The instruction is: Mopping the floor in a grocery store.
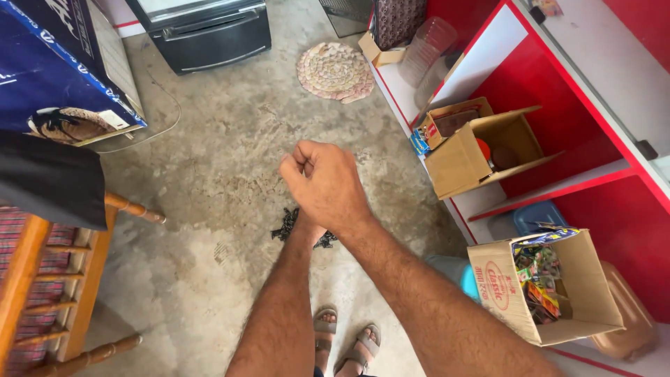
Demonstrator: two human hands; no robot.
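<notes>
Right hand (pixel 326 183) is curled into a loose fist, fingers together, laid over the left hand, which it hides almost wholly, so the left fingers' state cannot be told; a dark tangled object (pixel 287 225) shows just beneath them, at 7 o'clock of the fist. Judged: both hands appear to be working that tangle. At 3 o'clock, a tipped open cardboard box (pixel 466 159) sits on the red-and-white shelf (pixel 558 187); at 4 o'clock, a red-printed carton (pixel 504 287) holds colourful packets.

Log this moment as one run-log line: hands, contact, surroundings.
right hand: fisted over the left, contents hidden | left hand: hidden behind it | dark clump: on concrete floor, below hands | cardboard boxes: right, on red shelf
</notes>
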